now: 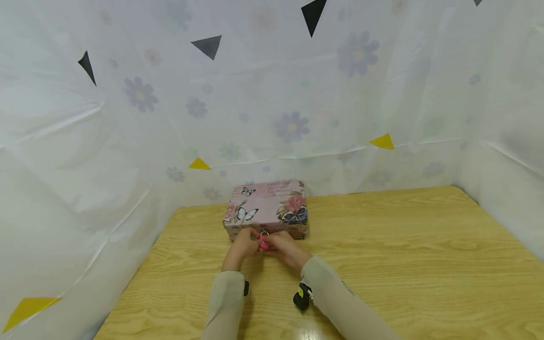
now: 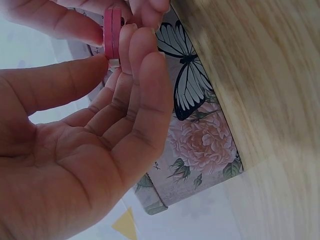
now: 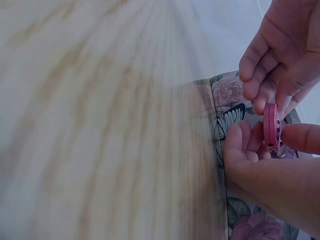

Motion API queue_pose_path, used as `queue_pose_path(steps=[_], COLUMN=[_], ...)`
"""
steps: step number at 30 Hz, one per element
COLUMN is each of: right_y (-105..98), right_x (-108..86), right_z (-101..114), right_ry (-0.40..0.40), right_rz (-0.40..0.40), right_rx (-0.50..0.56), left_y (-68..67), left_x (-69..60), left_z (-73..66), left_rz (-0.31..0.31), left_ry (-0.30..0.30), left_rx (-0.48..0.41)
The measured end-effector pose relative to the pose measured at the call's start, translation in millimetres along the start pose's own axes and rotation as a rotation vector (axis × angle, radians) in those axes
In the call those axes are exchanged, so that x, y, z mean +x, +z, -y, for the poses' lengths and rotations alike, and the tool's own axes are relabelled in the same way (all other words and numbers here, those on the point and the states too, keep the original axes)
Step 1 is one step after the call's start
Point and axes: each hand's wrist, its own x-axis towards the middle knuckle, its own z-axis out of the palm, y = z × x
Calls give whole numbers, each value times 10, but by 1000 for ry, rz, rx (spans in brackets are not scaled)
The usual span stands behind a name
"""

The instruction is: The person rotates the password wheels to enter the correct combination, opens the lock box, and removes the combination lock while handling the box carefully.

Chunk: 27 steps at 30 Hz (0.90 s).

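A pink padlock [image 1: 264, 242] with a metal shackle hangs at the front clasp of a pink box [image 1: 265, 203] printed with butterflies and roses. Small dials show along one side of the padlock [image 3: 270, 127] in the right wrist view. My left hand [image 1: 244, 245] pinches it from the left, thumb and curled fingers against its body [image 2: 112, 37]. From the other side my right hand [image 1: 288, 248] holds it between thumb and fingers. The box lid is down. Whether the shackle is locked cannot be made out.
The box stands near the back edge of a wood-grain table [image 1: 403, 255]. Behind it hangs a pale flowered curtain [image 1: 263, 94] with black, grey and yellow triangles on it. A black wrist device [image 1: 302, 296] sits at the right sleeve.
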Motion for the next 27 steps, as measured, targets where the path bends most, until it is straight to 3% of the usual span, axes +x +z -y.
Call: queue_pose_path(steps=[12, 27], right_y=[-100, -103], right_x=[-33, -27], right_z=[-1, -5], right_ry=[-27, -7], right_rz=[66, 38], right_rx=[-80, -92], left_y=[12, 9], left_x=[-3, 10], left_z=[-20, 14], left_rz=[-1, 35], left_ry=[-20, -35], left_rx=[-14, 33])
